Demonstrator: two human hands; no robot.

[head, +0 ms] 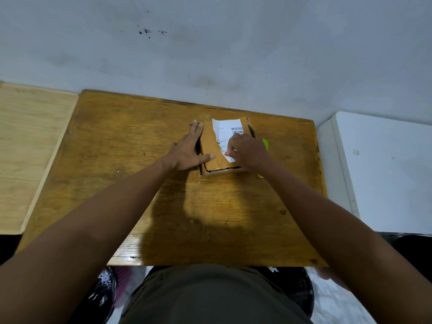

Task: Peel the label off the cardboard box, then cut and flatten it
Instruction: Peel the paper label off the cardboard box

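Note:
A small brown cardboard box [211, 148] sits on the wooden table [131, 183], past its middle. A white label [228, 128] with barcodes covers the right part of its top; the label's left edge looks torn and ragged. My left hand [188, 148] lies flat against the box's left side, with the thumb on its top. My right hand [247, 152] rests on the top right of the box, its fingers pinching the label's near corner. The hand hides part of the label.
A yellow-green object [265, 143] lies just right of the box, mostly hidden behind my right hand. A paler wooden board [28, 146] adjoins the table on the left, a white surface [383, 169] on the right. A grey wall [210, 43] stands behind.

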